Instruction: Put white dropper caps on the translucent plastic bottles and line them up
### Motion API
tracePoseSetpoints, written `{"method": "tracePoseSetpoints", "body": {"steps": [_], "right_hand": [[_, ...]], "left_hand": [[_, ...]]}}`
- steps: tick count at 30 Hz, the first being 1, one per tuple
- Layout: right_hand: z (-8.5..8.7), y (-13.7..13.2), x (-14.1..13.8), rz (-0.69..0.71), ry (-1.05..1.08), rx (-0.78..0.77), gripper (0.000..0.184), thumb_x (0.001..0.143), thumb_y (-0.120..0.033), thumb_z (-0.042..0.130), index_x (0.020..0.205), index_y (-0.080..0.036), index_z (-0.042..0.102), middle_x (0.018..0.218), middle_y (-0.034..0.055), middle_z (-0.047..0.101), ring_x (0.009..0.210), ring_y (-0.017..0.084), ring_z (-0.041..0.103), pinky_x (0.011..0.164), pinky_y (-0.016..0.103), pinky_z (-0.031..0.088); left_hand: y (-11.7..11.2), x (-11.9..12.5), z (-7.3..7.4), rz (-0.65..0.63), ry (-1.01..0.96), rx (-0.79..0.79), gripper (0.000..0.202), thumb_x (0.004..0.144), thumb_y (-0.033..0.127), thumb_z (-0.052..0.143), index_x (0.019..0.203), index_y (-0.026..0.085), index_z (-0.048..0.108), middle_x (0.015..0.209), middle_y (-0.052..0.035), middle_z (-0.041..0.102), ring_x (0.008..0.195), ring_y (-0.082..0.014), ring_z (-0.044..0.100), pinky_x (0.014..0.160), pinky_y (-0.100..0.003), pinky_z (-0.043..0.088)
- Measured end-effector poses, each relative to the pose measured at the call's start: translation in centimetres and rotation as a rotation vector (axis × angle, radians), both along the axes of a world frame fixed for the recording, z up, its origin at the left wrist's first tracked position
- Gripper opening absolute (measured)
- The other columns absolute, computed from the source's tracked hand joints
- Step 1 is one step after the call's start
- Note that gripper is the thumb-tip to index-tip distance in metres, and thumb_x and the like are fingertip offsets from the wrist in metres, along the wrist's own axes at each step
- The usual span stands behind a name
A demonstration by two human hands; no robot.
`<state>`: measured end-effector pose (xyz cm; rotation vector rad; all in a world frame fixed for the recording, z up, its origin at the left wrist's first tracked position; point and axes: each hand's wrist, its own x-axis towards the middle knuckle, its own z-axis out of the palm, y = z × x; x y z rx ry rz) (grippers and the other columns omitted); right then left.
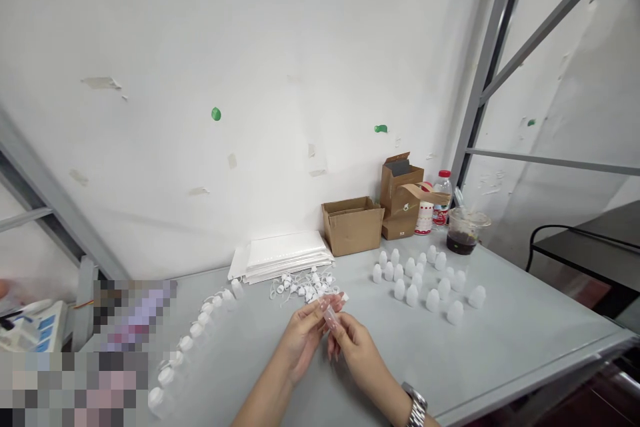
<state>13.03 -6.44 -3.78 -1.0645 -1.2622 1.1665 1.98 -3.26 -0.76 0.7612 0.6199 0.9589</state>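
Observation:
My left hand (300, 340) and my right hand (357, 340) meet above the grey table, both holding a small clear plastic bottle (330, 317) between their fingers. Just beyond my fingertips lies a heap of small white caps with looped tethers (305, 287). To the right stand several white plastic bottles (420, 283) in loose rows. A curved line of similar white bottles with tethered caps (193, 337) runs along the left of my hands. A metal wristwatch (415, 405) sits on my right wrist.
A stack of white sheets (283, 257) and cardboard boxes (353, 225) stand against the white wall. Behind them are a plastic drink bottle (443, 197) and a cup of dark liquid (463, 232). Grey metal shelf frames (487, 93) rise at the right; the table edge (530, 380) runs at lower right.

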Motion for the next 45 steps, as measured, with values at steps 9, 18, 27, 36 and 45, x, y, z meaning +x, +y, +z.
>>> {"method": "tracePoseSetpoints", "body": {"steps": [9,18,27,36,45], "right_hand": [[0.02,0.01,0.08,0.022,0.073,0.004,0.040,0.079,-0.056,0.044,0.070,-0.018,0.048,0.048,-0.0051,0.047,0.044,0.011,0.045,0.049,0.024,0.037],[0.10,0.04,0.00,0.096,0.068,0.028,0.042,0.081,-0.058,0.038,0.068,-0.019,0.046,0.045,-0.0053,0.046,0.042,0.010,0.043,0.048,0.023,0.037],[0.16,-0.55,0.27,-0.011,-0.144,0.088,0.032,0.084,-0.048,0.042,0.078,-0.018,0.051,0.055,-0.0034,0.050,0.052,0.012,0.047,0.053,0.024,0.037],[-0.14,-0.09,0.09,0.067,0.063,0.047,0.038,0.083,-0.052,0.041,0.072,-0.017,0.049,0.048,-0.0056,0.045,0.044,0.009,0.043,0.048,0.023,0.036],[0.09,0.14,0.08,0.117,0.143,0.013,0.043,0.080,-0.057,0.041,0.064,-0.018,0.047,0.043,-0.0041,0.048,0.037,0.008,0.042,0.041,0.022,0.034]], "left_hand": [[-0.29,0.04,0.35,0.002,-0.017,-0.023,0.022,0.065,0.021,0.070,0.085,0.013,0.069,0.110,-0.0128,0.063,0.110,-0.0253,0.051,0.098,-0.035,0.034],[-0.32,-0.24,0.43,-0.051,-0.021,0.019,0.038,0.064,0.020,0.071,0.101,0.016,0.065,0.111,-0.0123,0.063,0.114,-0.0249,0.048,0.100,-0.035,0.031],[-0.32,-0.31,0.45,-0.016,-0.010,0.036,0.030,0.069,0.026,0.066,0.097,0.014,0.067,0.113,-0.0135,0.062,0.117,-0.0251,0.046,0.103,-0.035,0.028],[-0.54,-0.19,0.51,-0.044,-0.086,-0.075,0.026,0.069,0.016,0.065,0.094,0.017,0.068,0.119,-0.0091,0.059,0.116,-0.0244,0.047,0.102,-0.036,0.030],[-0.53,0.11,0.41,-0.043,-0.075,-0.027,0.030,0.065,0.016,0.068,0.095,0.016,0.067,0.114,-0.0098,0.062,0.114,-0.0251,0.048,0.102,-0.037,0.030]]}}
